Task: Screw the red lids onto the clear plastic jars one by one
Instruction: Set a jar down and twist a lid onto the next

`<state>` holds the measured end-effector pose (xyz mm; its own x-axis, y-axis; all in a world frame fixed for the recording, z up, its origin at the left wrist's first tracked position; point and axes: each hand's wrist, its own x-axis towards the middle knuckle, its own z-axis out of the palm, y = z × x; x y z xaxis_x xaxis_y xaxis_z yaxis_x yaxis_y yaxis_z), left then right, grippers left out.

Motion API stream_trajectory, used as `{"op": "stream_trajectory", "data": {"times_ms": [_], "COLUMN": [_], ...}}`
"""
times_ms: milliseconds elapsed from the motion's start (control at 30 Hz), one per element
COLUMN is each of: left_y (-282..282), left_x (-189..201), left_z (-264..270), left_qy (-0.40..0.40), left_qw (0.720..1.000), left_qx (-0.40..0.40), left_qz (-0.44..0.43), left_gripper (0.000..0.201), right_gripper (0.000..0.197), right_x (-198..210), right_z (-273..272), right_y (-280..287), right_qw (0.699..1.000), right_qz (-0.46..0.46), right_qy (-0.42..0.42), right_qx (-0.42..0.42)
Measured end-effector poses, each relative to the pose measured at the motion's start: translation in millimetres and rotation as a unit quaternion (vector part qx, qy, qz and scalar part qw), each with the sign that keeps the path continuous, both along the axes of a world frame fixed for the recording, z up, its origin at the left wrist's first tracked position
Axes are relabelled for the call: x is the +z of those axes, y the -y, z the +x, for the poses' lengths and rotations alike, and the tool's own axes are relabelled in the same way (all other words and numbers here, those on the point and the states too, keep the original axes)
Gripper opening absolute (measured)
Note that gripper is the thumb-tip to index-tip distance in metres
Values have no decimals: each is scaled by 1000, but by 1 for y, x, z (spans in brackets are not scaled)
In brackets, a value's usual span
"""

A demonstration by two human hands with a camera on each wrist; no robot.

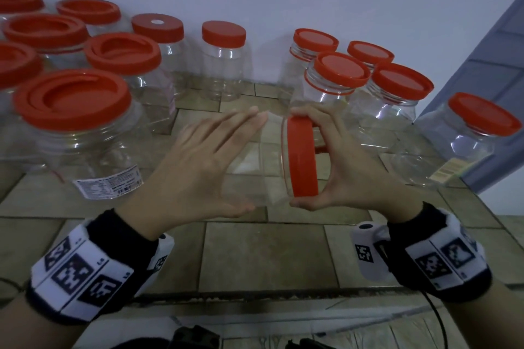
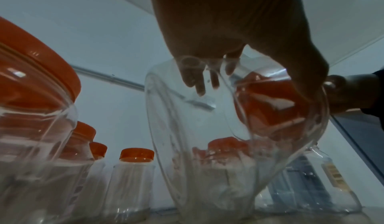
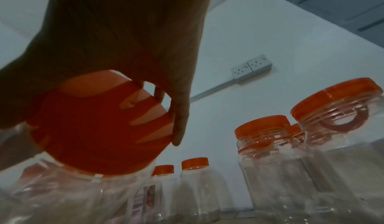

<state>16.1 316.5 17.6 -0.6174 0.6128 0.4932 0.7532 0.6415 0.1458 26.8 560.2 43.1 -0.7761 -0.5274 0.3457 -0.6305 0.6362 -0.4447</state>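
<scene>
The jar lies on its side in the air above the tiled counter, mouth toward the person's right, held between both hands. The left hand has its grip wide: the fingers are nearly straight and spread across the clear body, thumb underneath, steadying rather than squeezing. The right hand has its grip closed around the lid, fingers over the top of the rim and thumb at the bottom, with the lid face pointing right.

The step in hand looks like threading this lid onto the jar mouth. The lid sits at the neck, edge-on in the head view, but whether its threads have caught or it only rests against the rim cannot be told; the wrist views are too dark and blurred there.

Every other jar on the counter, the group at left and the group at right, already wears a red lid, so this seems to be among the last.

The next move calls for the right hand to turn the lid while the left resists the twist. A flat, open palm on smooth plastic may slip, so a firmer curl around the body would help. The lid should stay square to the mouth, or it may cross-thread.
</scene>
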Motion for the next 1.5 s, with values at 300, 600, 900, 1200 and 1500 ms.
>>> {"op": "stream_trajectory", "data": {"times_ms": [300, 600, 900, 1200, 1500], "left_y": [3, -3, 2, 2, 1], "left_x": [4, 3, 8, 13, 11], "left_z": [-3, -8, -9, -13, -9], "left_qy": [20, -34, -56, -23, -17], "left_qw": [1000, 999, 998, 998, 997], "left_qx": [0, 16, 11, 24, 55], "left_qz": [4, -21, 18, -53, -41], "left_gripper": [115, 106, 90, 107, 113], "right_gripper": [81, 107, 91, 91, 79], "right_x": [3, -1, -7, -13, -12], "right_z": [1, -8, -10, -10, -10], "right_y": [-1, -9, -4, -6, 2], "right_qw": [974, 999, 989, 990, 973], "right_qz": [75, 4, 18, -2, 56], "right_qy": [-204, -31, -146, -140, -213], "right_qx": [62, 38, 25, 31, 67]}}
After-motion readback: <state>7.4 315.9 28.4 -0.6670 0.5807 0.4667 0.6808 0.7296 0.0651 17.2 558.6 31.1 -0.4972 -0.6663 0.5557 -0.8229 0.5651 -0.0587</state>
